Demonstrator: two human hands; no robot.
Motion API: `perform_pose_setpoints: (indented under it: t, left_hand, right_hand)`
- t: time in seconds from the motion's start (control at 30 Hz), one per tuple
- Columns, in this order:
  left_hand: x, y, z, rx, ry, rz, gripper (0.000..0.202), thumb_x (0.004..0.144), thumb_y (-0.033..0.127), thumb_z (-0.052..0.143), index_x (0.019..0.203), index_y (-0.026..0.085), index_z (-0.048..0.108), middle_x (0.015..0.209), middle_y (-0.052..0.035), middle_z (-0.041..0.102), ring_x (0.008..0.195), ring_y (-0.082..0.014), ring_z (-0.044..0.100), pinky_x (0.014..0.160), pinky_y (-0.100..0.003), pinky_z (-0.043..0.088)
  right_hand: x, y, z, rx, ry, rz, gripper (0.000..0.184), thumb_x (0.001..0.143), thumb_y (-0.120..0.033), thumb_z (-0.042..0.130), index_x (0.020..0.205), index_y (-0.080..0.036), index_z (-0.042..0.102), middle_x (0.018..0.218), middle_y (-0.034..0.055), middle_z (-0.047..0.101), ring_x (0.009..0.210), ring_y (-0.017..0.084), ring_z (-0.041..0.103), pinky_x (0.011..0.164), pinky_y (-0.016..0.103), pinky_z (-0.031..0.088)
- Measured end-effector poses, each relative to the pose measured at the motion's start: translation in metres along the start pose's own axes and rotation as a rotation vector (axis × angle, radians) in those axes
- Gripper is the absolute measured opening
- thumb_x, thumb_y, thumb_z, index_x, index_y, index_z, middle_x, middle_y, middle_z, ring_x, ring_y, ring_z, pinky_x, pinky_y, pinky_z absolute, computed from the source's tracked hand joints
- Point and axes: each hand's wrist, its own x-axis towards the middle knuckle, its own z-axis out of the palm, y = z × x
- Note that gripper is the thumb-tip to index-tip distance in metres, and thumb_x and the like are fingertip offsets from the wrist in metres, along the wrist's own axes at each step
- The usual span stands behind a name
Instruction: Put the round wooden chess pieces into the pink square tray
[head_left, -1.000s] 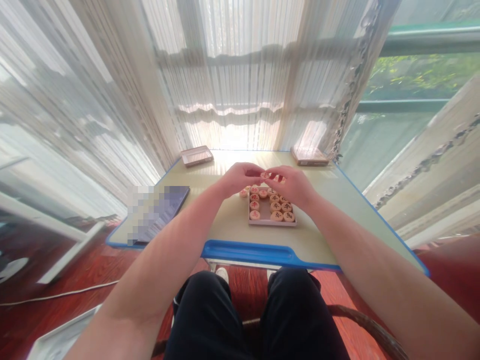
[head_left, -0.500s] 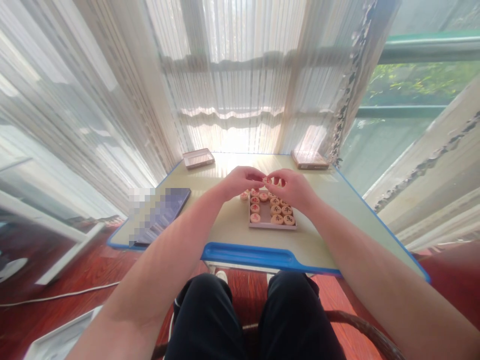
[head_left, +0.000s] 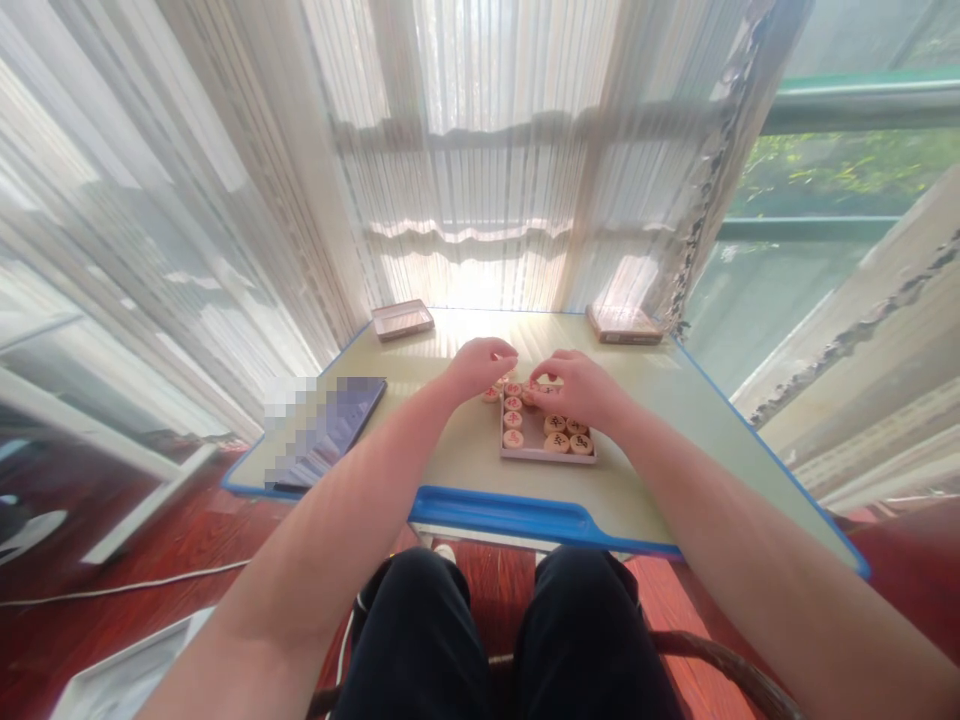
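Note:
A shallow tray-like box point(head_left: 534, 455) on the table holds round wooden Chinese chess pieces. Red-marked pieces point(head_left: 512, 420) stand in a column along its left side, and black-marked pieces point(head_left: 556, 442) fill the right. My right hand point(head_left: 574, 385) is over the box's far part, thumb and fingers closed on a chess piece point(head_left: 529, 396) by the red column; the fingers partly cover it. My left hand point(head_left: 480, 368) hovers just beyond the far left corner with finger and thumb apart, nothing visible between them. Below it, a loose red piece point(head_left: 490, 394) lies outside the box.
An open, clear-looking lid or case point(head_left: 403, 320) lies at the table's far left, and a flat box point(head_left: 624, 325) at the far right. A dark, partly pixelated flat object point(head_left: 345, 425) is on the left. A blue-edged tray groove point(head_left: 502, 512) runs along the front.
Both hands were together holding one piece above the box's far edge. Now they are apart: my left hand has let go and moved left, while my right has come down toward the box.

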Motion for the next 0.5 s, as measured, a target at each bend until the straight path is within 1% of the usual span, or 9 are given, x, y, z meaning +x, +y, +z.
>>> perform_pose_setpoints:
  t: [0.13,0.33,0.43,0.5]
  left_hand:
    - [-0.0004,0.0008,-0.0005,0.024,-0.019,0.011,0.024,0.076,0.030,0.055,0.088,0.016,0.070,0.091,-0.0043,0.071,0.083,-0.0181,0.060,0.077,-0.030,0.048]
    - [-0.0007,0.0031,-0.0002,0.094,-0.062,0.054,0.024,0.076,0.029,0.054,0.087,0.016,0.070,0.090,-0.0040,0.070,0.083,-0.0183,0.060,0.078,-0.030,0.048]
    - [0.0007,0.0006,0.0002,0.099,-0.048,0.052,0.023,0.076,0.027,0.053,0.086,0.016,0.070,0.090,-0.0045,0.071,0.082,-0.0185,0.060,0.078,-0.031,0.048]
    - [0.0024,-0.0044,-0.0002,0.091,-0.017,0.037,0.024,0.074,0.020,0.051,0.089,0.015,0.070,0.093,-0.0051,0.070,0.082,-0.0181,0.060,0.080,-0.031,0.048]
  right_hand:
    - [0.0001,-0.0024,-0.0006,-0.066,-0.040,0.017,0.024,0.073,-0.043,0.061,0.083,-0.023,0.071,0.084,0.0062,0.061,0.089,0.023,0.052,0.078,0.035,0.042]
    - [0.0006,-0.0049,-0.0006,-0.097,-0.090,0.039,0.024,0.074,-0.044,0.059,0.083,-0.025,0.071,0.082,0.0067,0.061,0.086,0.024,0.052,0.075,0.035,0.041]
    - [0.0005,-0.0053,0.0003,-0.095,-0.087,0.033,0.023,0.074,-0.043,0.060,0.083,-0.025,0.070,0.082,0.0062,0.061,0.085,0.024,0.051,0.075,0.035,0.041]
    - [0.0009,-0.0054,0.0006,-0.090,-0.083,0.036,0.023,0.074,-0.043,0.060,0.083,-0.025,0.070,0.081,0.0059,0.061,0.085,0.023,0.052,0.074,0.034,0.041]
